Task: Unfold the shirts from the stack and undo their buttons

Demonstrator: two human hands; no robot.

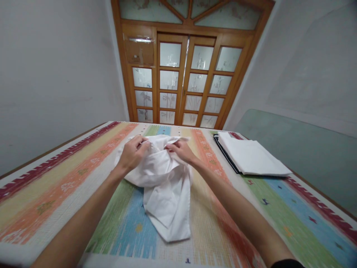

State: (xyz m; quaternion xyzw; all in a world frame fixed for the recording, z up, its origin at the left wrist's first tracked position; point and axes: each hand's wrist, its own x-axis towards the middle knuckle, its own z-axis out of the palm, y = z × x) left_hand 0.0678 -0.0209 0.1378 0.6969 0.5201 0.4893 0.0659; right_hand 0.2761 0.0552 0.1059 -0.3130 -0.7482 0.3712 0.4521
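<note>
A crumpled white garment (164, 186), perhaps a shirt, lies bunched on the striped bedspread in front of me, one end trailing toward me. My left hand (135, 150) pinches its upper left part, fingers curled into the fabric. At the upper right of the cloth, my right hand (178, 149) grips another fold between thumb and fingers. Folds hide the garment's exact shape and some of my fingertips.
Folded white cloth (253, 154) rests on a dark, white-edged folded piece (225, 154) at the right. Beneath everything spreads a colourful striped bedspread (69, 175). A pale green headboard-like panel (301, 152) borders the right side. Wooden glazed doors (182, 74) stand beyond the far edge.
</note>
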